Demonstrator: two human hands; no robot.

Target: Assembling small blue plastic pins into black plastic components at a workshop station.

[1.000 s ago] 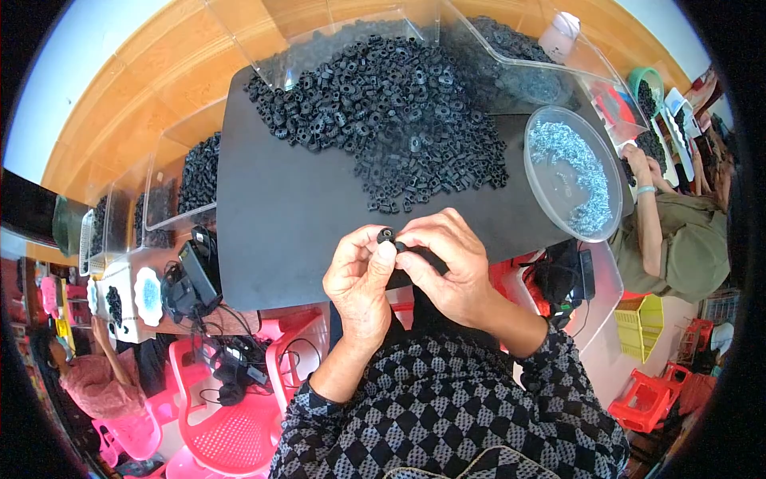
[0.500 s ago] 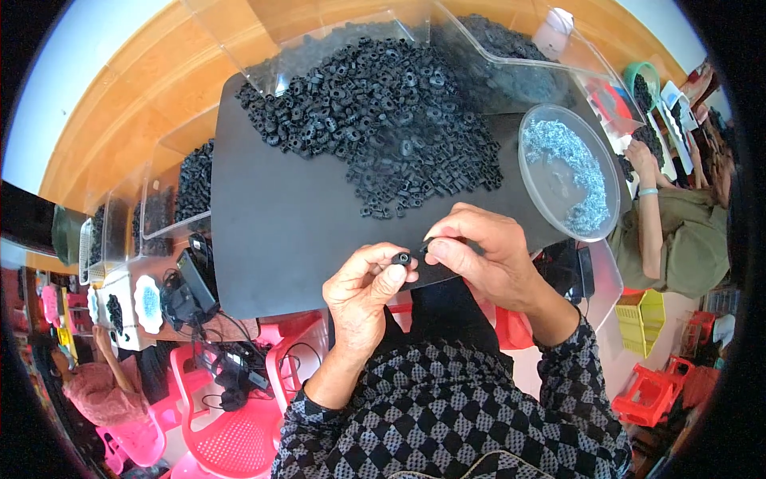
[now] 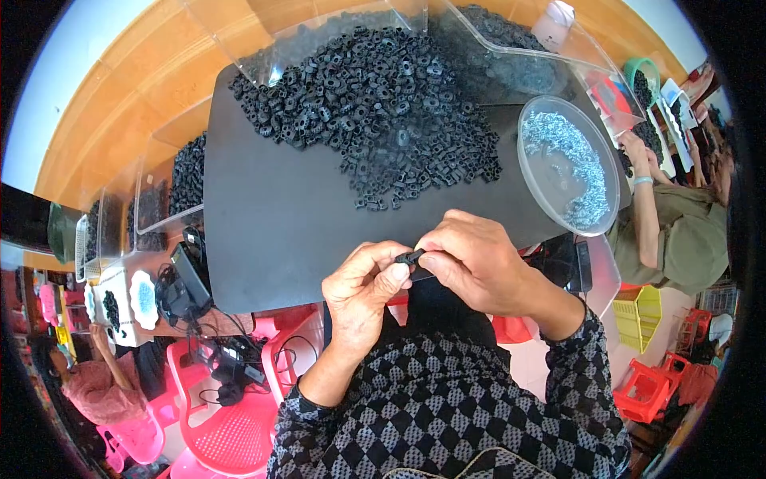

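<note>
My left hand [image 3: 358, 290] pinches a small black plastic part [image 3: 409, 258] between thumb and fingers, just above the front edge of the black tabletop. Close against it, my right hand [image 3: 472, 261] is closed, its thumb and forefinger at the part's right end. Whatever the right fingertips hold is mostly hidden; a bit of black shows there. Farther back on the tabletop lies a large heap of small black plastic parts [image 3: 375, 96]. To the right of the heap, a round clear tray [image 3: 550, 189] holds many tiny silvery-blue metal pieces [image 3: 589, 172].
Clear plastic bins [image 3: 511, 52] stand at the back, one with more black parts. More bins with black parts [image 3: 190, 172] line the left. A pink chair [image 3: 231, 427] and cables sit at lower left. Another person's arm [image 3: 648, 211] is at right; another person sits far left.
My right hand has moved left, bringing its fingertips against the black part in my left hand. That part, seen end-on before, now shows its side.
</note>
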